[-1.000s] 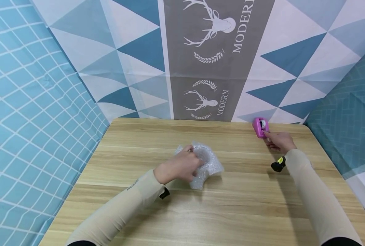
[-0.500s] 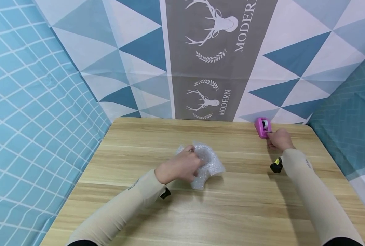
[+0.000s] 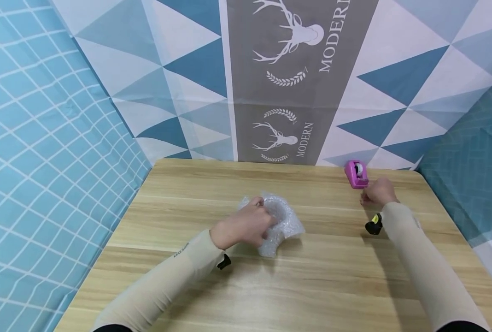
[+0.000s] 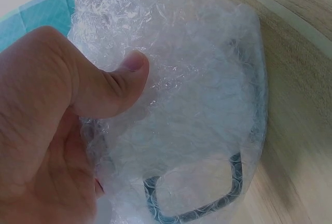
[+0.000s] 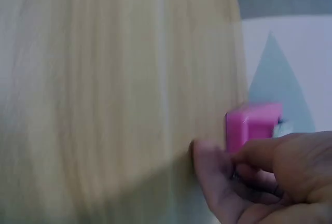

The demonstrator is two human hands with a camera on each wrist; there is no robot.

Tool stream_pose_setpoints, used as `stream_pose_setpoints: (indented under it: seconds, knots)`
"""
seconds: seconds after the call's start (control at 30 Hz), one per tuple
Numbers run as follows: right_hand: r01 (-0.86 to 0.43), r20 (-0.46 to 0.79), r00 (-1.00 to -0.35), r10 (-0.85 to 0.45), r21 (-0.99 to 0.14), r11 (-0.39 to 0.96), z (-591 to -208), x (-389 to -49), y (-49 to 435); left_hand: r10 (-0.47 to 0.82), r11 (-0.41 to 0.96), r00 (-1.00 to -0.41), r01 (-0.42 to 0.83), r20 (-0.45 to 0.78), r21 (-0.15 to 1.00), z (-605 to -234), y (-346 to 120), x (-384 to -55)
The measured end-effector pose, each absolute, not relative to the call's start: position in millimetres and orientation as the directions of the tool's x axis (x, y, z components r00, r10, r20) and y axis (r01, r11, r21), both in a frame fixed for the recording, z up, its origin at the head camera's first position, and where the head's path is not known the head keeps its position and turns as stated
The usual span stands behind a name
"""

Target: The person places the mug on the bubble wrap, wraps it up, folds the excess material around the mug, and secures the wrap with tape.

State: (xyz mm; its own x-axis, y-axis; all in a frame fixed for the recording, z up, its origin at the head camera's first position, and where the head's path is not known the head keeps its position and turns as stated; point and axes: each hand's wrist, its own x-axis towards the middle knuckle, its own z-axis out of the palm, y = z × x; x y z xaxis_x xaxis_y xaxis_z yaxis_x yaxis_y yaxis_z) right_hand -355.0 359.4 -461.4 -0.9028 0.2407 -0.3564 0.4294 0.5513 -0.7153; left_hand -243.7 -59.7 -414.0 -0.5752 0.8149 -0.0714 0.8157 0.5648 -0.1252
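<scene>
My left hand grips a bundle of clear bubble wrap near the middle of the table, with the thumb laid across its side. Through the wrap in the left wrist view shows a dark, squared loop like a mug handle; the rest of what is inside is blurred by the bubbles. At the table's back right lies a pink tape dispenser with a roll of tape. My right hand is just in front of it, thumb and forefinger pinching the tape end by its cutting edge. The strip itself is barely visible.
The wooden table runs back to a patterned cloth wall of triangles and deer heads. Blue checked cloth hangs on the left, teal cloth on the right.
My right hand has drawn slightly back from the dispenser, so a little more of its front end shows. The left hand and the bubble wrap have stayed in place.
</scene>
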Motion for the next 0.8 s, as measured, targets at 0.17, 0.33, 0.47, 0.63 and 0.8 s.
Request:
stream_pose_setpoints:
  seconds: [0.17,0.33,0.47,0.63,0.8]
  knots:
    - [0.498,-0.465,-0.867,0.180,-0.795,0.345,-470.1,-342.0,381.3,0.818,0.558,-0.570,0.820,-0.081,-0.129,-414.5,-57.1,-243.7]
    - [0.417,-0.420,-0.904,0.086,-0.814,0.405,-469.8,-334.8,384.1,0.806,0.572,-0.584,0.810,-0.092,-0.131,-414.8,-56.3,-244.5]
    - [0.319,-0.342,-0.938,0.051,-0.800,0.508,-464.3,-329.5,367.5,0.806,0.571,-0.584,0.810,-0.094,-0.135,-413.9,-56.0,-245.0]
    - [0.163,-0.213,-0.977,-0.001,-0.749,0.643,-455.9,-323.0,330.9,0.807,0.568,-0.583,0.810,-0.095,-0.146,-413.6,-55.9,-244.9]
    - [0.048,-0.152,-0.983,-0.106,-0.761,0.647,-447.9,-313.6,290.3,0.810,0.565,-0.580,0.811,-0.086,-0.149,-414.5,-57.0,-244.9]
